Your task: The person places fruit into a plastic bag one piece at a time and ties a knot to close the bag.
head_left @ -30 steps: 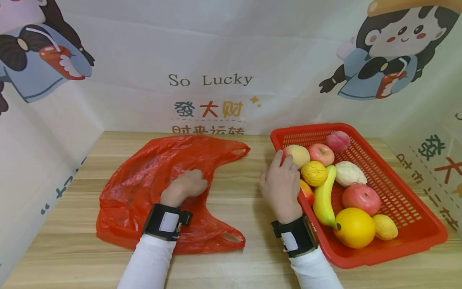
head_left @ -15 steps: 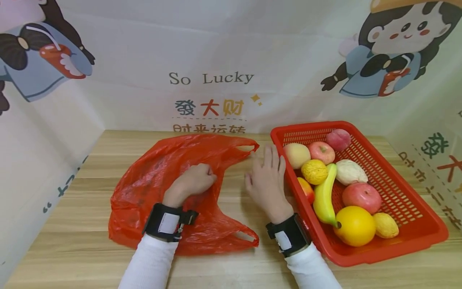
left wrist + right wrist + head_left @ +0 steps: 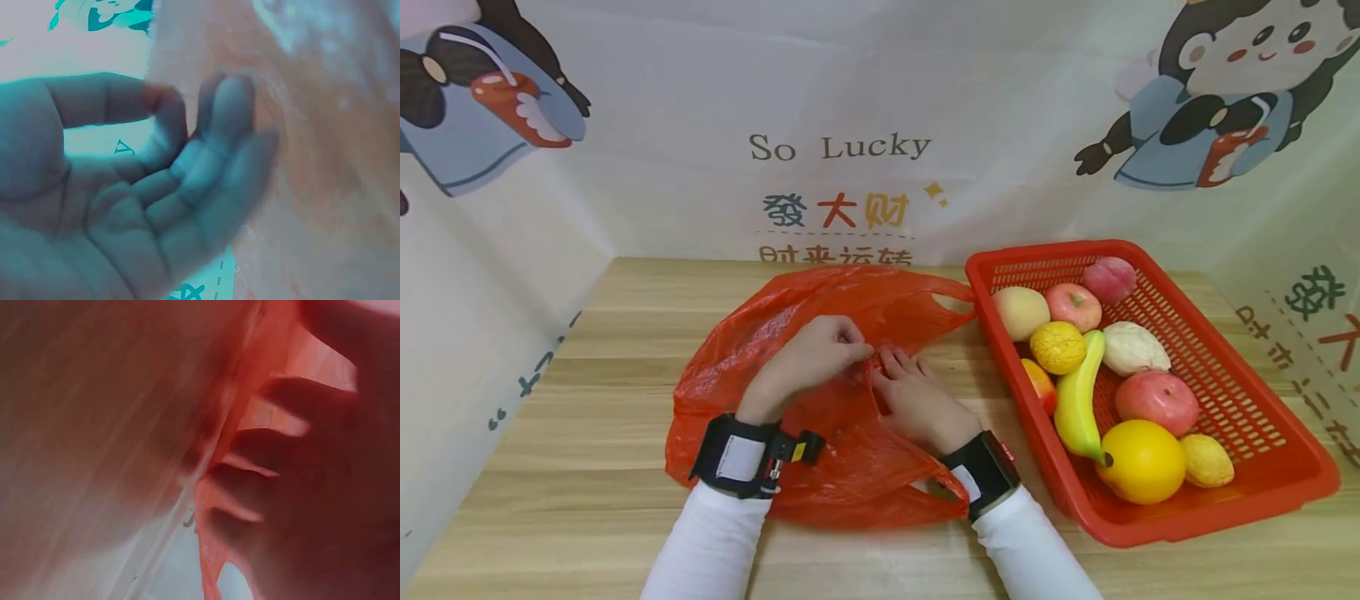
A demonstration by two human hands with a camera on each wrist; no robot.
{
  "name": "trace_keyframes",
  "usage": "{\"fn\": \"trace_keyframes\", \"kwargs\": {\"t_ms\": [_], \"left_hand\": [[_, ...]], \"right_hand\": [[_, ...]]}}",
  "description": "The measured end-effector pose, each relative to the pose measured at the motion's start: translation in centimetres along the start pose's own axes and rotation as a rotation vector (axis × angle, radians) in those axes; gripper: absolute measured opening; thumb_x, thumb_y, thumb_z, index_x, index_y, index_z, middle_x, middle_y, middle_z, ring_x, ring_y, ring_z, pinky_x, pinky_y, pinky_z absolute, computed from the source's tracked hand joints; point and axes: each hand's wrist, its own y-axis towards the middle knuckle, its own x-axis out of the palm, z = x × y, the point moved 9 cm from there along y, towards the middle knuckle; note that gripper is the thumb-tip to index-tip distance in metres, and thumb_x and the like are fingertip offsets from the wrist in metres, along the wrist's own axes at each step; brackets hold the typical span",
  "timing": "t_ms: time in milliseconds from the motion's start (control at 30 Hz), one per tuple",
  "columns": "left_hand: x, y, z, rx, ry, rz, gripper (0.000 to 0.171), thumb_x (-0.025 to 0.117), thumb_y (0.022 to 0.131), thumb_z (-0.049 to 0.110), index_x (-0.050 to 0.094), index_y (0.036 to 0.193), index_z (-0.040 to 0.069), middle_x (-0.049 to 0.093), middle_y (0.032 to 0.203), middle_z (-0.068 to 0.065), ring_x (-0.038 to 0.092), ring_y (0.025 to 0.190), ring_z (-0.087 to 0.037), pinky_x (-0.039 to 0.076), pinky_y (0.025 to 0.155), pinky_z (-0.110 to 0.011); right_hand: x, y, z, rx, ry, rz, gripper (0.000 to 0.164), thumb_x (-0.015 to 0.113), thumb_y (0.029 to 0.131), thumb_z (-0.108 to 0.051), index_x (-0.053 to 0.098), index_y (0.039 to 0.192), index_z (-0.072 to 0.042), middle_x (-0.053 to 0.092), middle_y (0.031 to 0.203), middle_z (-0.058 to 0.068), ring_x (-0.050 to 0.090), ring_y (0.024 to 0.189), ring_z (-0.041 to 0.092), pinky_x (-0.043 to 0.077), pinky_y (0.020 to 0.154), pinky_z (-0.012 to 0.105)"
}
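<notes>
A red plastic bag [image 3: 730, 367] lies flat on the wooden table, its two handle loops pointing right toward the basket. My left hand [image 3: 812, 354] is over the bag's middle, thumb and index finger pinching the film near the mouth. In the left wrist view, the other fingers of the left hand [image 3: 206, 181] are bent beside the pale-looking film. My right hand [image 3: 925, 404] reaches into the bag's mouth, fingertips close to the left hand's. Spread, fairly straight fingers of the right hand [image 3: 262, 450] show against red film in the right wrist view.
A red plastic basket [image 3: 1292, 492] stands on the right, holding a banana [image 3: 1078, 400], a yellow round fruit [image 3: 1142, 461], a pink apple [image 3: 1157, 402], a white wrinkled fruit [image 3: 1135, 348] and several others. A printed backdrop [image 3: 685, 167] rises behind the table [image 3: 535, 500].
The bag has slid right with my left hand, one loop now reaching the basket's side. My right hand has left the basket's edge and moved left to the bag's mouth.
</notes>
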Motion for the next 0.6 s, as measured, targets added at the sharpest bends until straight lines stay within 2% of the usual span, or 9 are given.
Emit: {"fn": "trace_keyframes", "kwargs": {"t_ms": [33,100,200,267,367,433,500,567,600], "left_hand": [[-0.3,0.0,-0.1,-0.014,-0.054,0.024,0.014,0.055,0.097,0.014,0.057,0.100,0.001,0.060,0.087,-0.009,0.061,0.073,-0.018,0.056,0.070,-0.025],[-1.3,0.0,-0.5,-0.042,-0.149,0.080,0.016,0.056,0.097,0.012,0.054,0.107,-0.001,0.059,0.091,-0.010,0.064,0.071,-0.016,0.059,0.071,-0.025],[-2.8,-0.1,-1.0,-0.054,-0.275,0.152,0.017,0.051,0.100,0.009,0.045,0.114,0.003,0.053,0.094,-0.009,0.062,0.070,-0.016,0.059,0.069,-0.023],[-3.7,-0.2,-1.1,-0.030,-0.345,0.188,0.013,0.045,0.101,0.006,0.040,0.113,0.007,0.047,0.090,-0.008,0.059,0.073,-0.017,0.057,0.069,-0.021],[-4.6,-0.5,-1.0,0.003,-0.419,0.219,0.011,0.033,0.102,0.002,0.039,0.108,0.010,0.040,0.091,-0.005,0.049,0.078,-0.017,0.049,0.067,-0.018],[-4.9,-0.8,-0.9,0.001,-0.502,0.224,0.020,0.027,0.101,0.001,0.045,0.106,0.010,0.041,0.094,-0.003,0.046,0.082,-0.016,0.044,0.068,-0.018],[-4.9,-1.0,-0.8,-0.004,-0.630,0.201,0.028,0.025,0.101,0.004,0.052,0.108,0.009,0.045,0.104,-0.002,0.047,0.087,-0.016,0.045,0.072,-0.017],[-4.9,-1.3,-0.5,0.007,-0.758,0.186,0.028,0.029,0.102,0.007,0.055,0.114,0.006,0.048,0.112,-0.002,0.049,0.094,-0.016,0.048,0.077,-0.017],[-5.0,-1.4,-0.4,0.007,-0.775,0.194,0.026,0.034,0.102,0.009,0.055,0.115,0.007,0.050,0.115,-0.001,0.050,0.098,-0.017,0.050,0.079,-0.017]], "right_hand": [[0.4,-0.1,0.2,0.024,0.000,-0.046,0.052,0.054,0.100,-0.026,0.044,0.149,-0.015,0.027,0.162,0.017,0.020,0.152,0.036,0.018,0.123,0.057],[0.4,-0.6,0.2,0.053,0.024,-0.106,0.062,0.060,0.096,-0.027,0.038,0.153,-0.017,0.022,0.163,0.018,0.016,0.153,0.038,0.016,0.123,0.059],[0.4,-1.2,0.4,0.066,0.030,-0.114,0.075,0.063,0.092,-0.033,0.029,0.156,-0.014,0.017,0.164,0.017,0.013,0.153,0.037,0.012,0.124,0.058],[0.2,-1.3,0.5,0.053,0.046,-0.074,0.087,0.072,0.082,-0.036,0.030,0.155,-0.013,0.022,0.163,0.016,0.016,0.152,0.038,0.012,0.122,0.061],[0.3,-1.0,0.7,0.035,0.047,-0.050,0.078,0.072,0.080,-0.038,0.042,0.148,-0.014,0.037,0.155,0.015,0.023,0.147,0.038,0.012,0.120,0.063],[0.7,-0.9,1.0,0.038,0.054,-0.089,0.079,0.075,0.077,-0.039,0.044,0.147,-0.018,0.036,0.154,0.015,0.021,0.148,0.039,0.008,0.119,0.065],[1.2,-1.1,1.3,0.053,0.018,-0.159,0.080,0.075,0.078,-0.038,0.043,0.149,-0.019,0.032,0.158,0.015,0.017,0.150,0.039,0.006,0.121,0.063],[1.7,-1.3,1.7,0.070,-0.018,-0.219,0.085,0.074,0.081,-0.040,0.034,0.154,-0.023,0.021,0.164,0.014,0.010,0.153,0.039,0.004,0.122,0.062],[1.6,-1.5,1.7,0.090,-0.019,-0.254,0.092,0.076,0.080,-0.042,0.028,0.156,-0.026,0.013,0.166,0.012,0.002,0.154,0.039,0.000,0.123,0.061]]}}
